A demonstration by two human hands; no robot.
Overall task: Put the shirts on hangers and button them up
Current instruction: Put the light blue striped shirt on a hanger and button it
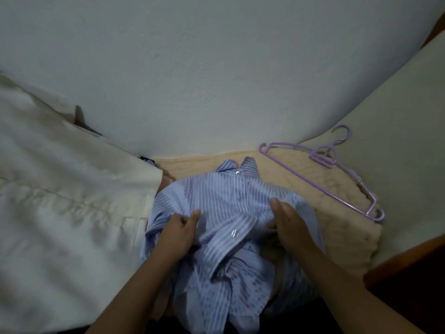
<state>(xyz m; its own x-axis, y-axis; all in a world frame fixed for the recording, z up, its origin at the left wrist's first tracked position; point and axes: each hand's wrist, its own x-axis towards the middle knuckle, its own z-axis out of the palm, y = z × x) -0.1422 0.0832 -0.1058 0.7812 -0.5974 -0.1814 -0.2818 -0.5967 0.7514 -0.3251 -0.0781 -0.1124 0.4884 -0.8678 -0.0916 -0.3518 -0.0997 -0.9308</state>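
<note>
Over on the left a big cream-white shirt [67, 194] lies spread out and rumpled, its seam running across, its right edge touching the striped shirt. Peeking out from behind its upper edge, against the pale wall [216, 68], is a sliver of dark cloth [147, 159]; what it is cannot be told. Now the left hand [179, 231] comes in from the bottom, fingers curled into the fabric and thumb pointing up, gripping a fold on the left side of the blue-and-white striped shirt [224, 196]. That shirt sits bunched in the middle on a cream fuzzy blanket [337, 218], collar up at the far end, the top buttons along the placket fastened, the lower part crumpled in a heap towards the person. The hands are apart, one on either side of the button line. The right hand [291, 227] lies on the right side of the shirt, thumb stretched up along the cloth, fingers tucked down into the folds and holding the fabric. Farther right, a purple plastic hanger [322, 174] lies flat on the blanket, near the shirt but not touching it, hook pointing to the far side. At the lower right corner a dark reddish-brown wooden edge [414, 273] shows.
</note>
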